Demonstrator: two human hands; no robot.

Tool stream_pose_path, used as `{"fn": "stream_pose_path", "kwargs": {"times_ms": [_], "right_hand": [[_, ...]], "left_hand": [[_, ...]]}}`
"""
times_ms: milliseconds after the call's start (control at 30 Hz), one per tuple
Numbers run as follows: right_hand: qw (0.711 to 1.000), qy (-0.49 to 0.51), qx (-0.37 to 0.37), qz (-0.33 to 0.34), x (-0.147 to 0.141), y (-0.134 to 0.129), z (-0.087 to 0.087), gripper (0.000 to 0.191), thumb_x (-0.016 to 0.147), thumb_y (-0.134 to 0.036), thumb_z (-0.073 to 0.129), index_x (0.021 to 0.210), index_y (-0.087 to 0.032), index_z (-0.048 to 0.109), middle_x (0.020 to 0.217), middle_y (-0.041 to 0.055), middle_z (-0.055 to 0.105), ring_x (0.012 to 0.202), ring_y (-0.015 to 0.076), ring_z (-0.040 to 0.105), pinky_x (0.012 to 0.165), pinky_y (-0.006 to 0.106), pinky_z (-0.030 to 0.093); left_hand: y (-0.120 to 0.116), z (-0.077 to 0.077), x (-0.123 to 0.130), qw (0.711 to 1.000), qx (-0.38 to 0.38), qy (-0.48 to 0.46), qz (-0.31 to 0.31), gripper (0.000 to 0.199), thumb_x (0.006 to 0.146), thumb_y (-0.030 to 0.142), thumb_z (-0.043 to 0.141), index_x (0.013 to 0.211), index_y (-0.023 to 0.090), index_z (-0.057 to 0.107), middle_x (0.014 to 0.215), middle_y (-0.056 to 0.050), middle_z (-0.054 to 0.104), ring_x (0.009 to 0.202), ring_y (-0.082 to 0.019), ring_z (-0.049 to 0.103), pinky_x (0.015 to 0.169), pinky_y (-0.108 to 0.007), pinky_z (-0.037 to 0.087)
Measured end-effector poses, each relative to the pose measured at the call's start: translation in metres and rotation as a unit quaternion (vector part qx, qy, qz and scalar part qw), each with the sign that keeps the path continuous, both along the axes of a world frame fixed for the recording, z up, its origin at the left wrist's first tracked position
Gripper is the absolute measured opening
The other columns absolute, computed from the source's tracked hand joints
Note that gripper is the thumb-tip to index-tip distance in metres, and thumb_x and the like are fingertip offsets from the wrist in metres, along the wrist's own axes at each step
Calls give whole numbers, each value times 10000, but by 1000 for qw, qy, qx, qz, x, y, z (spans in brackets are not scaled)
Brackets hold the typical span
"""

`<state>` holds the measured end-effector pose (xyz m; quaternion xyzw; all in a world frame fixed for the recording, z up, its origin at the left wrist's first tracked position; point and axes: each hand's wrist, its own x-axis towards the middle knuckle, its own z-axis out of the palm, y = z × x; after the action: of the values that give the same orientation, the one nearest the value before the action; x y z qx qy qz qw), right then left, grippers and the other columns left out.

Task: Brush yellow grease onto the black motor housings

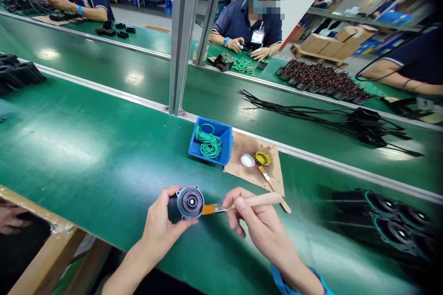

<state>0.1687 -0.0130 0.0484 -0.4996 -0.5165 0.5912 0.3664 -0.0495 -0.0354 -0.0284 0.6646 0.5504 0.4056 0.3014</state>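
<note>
Through the head view, I have my left hand (pixel 159 223) around the black round housing (pixel 191 203), fingers pinching its sides, its face toward me over the green surface (pixel 114 193). My right hand (pixel 258 219) pinches the brush (pixel 259 200) between thumb and fingers, bristles at the housing's right rim; whether they touch I cannot tell. To work well, I judge, I should hold the housing steady, keep the bristles light and follow the rim evenly.

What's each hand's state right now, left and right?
Left hand: closed, holding the round black part.
Right hand: closed, holding the brush by its handle.
</note>
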Motion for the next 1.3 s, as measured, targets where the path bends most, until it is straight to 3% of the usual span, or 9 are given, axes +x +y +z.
{"fn": "stream_pose_path", "kwargs": {"times_ms": [167, 333, 533, 833, 1133, 1300], "right_hand": [[999, -7, -46, 5, -7, 2, 4, 584, 830, -752, 573, 753, -173, 565, 496, -23, 558, 376, 83, 473, 375, 182, 361], [999, -8, -47, 8, -12, 6, -1, 575, 832, -737, 583, 746, -168, 571, 497, -26, 558, 369, 80, 482, 368, 176, 361], [996, -69, 58, 17, -10, 12, -9, 588, 929, -660, 505, 637, -157, 589, 600, -1, 564, 416, 69, 502, 402, 187, 401], [953, -162, 251, 53, -11, 24, -10, 514, 1050, -415, 405, 639, -177, 601, 712, 39, 634, 554, 96, 556, 494, 195, 444], [963, -110, 245, 8, -8, 20, 3, 438, 1038, -412, 452, 692, -185, 597, 639, -5, 569, 516, 96, 515, 483, 205, 432], [960, -128, 241, 56, 1, 13, 10, 413, 1060, -383, 391, 773, -188, 614, 678, -8, 554, 568, 103, 513, 525, 213, 424]], "left_hand": [[2, 1, 2, 1000, -14, -8, 7, 603, 698, 286, 878, 1187, 260, 527, 1114, -26, 725, 992, -219, 717, 886, -358, 581], [3, 1, 1, 1000, 0, -5, 7, 616, 674, 305, 894, 1173, 252, 537, 1096, -35, 734, 973, -230, 732, 872, -368, 595], [1, -2, 2, 1000, 6, -13, 10, 613, 666, 286, 900, 1160, 262, 537, 1104, -29, 737, 966, -226, 737, 857, -356, 604], [2, -1, 0, 1000, -8, -29, -6, 623, 689, 275, 888, 1197, 290, 526, 1129, -5, 744, 993, -211, 736, 876, -345, 604], [0, -4, 0, 999, 11, -30, -15, 626, 682, 288, 895, 1186, 278, 525, 1180, -54, 745, 1068, -238, 730, 923, -369, 601], [-2, -5, -2, 998, 31, -34, -38, 578, 747, 319, 847, 1215, 279, 510, 1204, -73, 735, 1101, -233, 717, 942, -358, 593]]}}
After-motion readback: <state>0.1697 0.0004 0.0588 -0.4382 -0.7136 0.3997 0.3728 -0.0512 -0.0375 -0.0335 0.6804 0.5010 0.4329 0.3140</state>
